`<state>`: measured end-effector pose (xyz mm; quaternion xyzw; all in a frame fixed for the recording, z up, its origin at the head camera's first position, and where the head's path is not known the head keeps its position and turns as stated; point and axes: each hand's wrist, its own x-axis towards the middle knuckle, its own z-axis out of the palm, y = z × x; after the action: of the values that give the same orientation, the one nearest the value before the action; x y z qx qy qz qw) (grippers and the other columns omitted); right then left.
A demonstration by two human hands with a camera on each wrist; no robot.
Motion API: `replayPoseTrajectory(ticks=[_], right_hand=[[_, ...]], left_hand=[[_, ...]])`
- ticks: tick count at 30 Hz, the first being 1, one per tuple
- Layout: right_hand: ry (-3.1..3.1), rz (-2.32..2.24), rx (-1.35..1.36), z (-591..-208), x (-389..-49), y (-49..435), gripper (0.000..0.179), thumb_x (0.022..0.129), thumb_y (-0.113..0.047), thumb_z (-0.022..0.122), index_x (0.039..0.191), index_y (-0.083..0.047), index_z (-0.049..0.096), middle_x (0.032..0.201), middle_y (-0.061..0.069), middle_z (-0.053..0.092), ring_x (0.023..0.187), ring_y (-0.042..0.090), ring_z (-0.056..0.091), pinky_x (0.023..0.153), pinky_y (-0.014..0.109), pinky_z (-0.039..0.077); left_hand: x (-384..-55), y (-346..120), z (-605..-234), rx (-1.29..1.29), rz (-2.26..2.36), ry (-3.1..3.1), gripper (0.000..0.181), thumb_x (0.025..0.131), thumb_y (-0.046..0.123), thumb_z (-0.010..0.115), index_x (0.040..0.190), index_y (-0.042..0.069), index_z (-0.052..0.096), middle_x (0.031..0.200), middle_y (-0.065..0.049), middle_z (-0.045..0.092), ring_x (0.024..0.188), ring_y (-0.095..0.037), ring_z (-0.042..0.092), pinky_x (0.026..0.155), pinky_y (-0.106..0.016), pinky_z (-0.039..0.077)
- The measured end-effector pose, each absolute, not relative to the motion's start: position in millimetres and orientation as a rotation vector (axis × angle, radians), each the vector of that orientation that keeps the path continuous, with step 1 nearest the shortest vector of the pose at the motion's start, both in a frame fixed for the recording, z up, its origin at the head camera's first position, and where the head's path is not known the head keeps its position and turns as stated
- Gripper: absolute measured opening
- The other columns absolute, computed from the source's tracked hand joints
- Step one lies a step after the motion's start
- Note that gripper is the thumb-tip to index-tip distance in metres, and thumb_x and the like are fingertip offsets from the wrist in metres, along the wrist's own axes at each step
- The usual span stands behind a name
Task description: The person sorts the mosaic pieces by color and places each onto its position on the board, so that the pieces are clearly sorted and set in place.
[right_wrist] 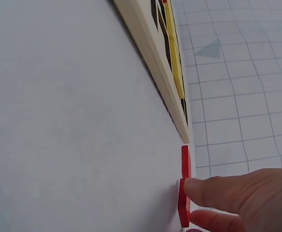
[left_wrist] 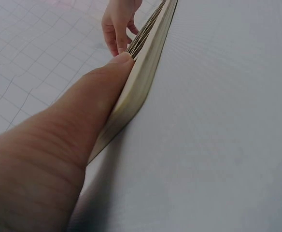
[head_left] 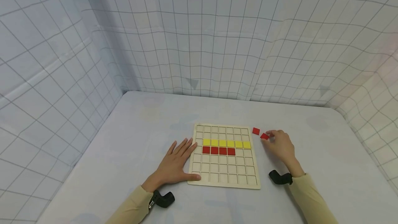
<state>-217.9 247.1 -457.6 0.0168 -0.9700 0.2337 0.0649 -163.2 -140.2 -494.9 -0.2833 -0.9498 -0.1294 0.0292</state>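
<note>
A pale wooden grid board [head_left: 228, 184] lies flat on the white table. One row of its cells holds several yellow tiles [head_left: 222, 143], and the row just below holds several red tiles [head_left: 214, 150]. My left hand [head_left: 174, 167] rests spread at the board's left edge, its thumb [left_wrist: 95, 87] lying over the near left corner. Right of the board, my right hand [head_left: 282, 146] pinches a red tile [right_wrist: 183, 205] between thumb and fingers, close over the table. Another loose red tile [head_left: 256, 131] lies just beyond it, by the board's far right corner.
White cloth walls with a dark grid [head_left: 217, 44] stand behind the table and at both sides. The white tabletop [head_left: 149, 123] reaches out around the board. A black wrist device [head_left: 164, 199] sits on the left wrist, with another [head_left: 280, 177] on the right.
</note>
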Motion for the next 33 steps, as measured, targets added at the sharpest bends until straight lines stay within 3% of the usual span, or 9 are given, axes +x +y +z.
replayPoseTrajectory(ticks=[14,22,33], right_hand=[[-2.925,0.7,0.04,-458.4,-216.5,251.7,0.029,0.084,-0.014,0.07,0.105,0.005,0.066,0.097,0.021,0.058,0.083,0.032,0.051,0.064,0.044,0.047],[-2.942,0.764,0.033,-461.6,-216.1,254.5,0.03,0.084,-0.015,0.069,0.106,0.003,0.058,0.094,0.019,0.059,0.08,0.031,0.055,0.064,0.043,0.048],[-2.928,0.855,0.077,-464.5,-213.9,255.5,0.026,0.087,-0.011,0.065,0.107,-0.001,0.053,0.087,0.013,0.059,0.067,0.023,0.053,0.052,0.03,0.04]], left_hand=[[-162.9,-140.1,-493.4,-0.883,-0.417,-2.932,0.109,0.073,0.084,0.046,0.154,0.016,0.018,0.158,-0.003,0.011,0.143,-0.019,0.006,0.113,-0.046,-0.001],[-162.3,-140.2,-492.8,-0.884,-0.413,-2.923,0.109,0.073,0.084,0.046,0.153,0.015,0.019,0.158,-0.003,0.011,0.143,-0.02,0.007,0.113,-0.047,0.0],[-162.5,-140.2,-494.1,-0.896,-0.433,-2.894,0.109,0.073,0.083,0.046,0.153,0.014,0.021,0.158,-0.004,0.013,0.143,-0.022,0.01,0.112,-0.048,0.002]])
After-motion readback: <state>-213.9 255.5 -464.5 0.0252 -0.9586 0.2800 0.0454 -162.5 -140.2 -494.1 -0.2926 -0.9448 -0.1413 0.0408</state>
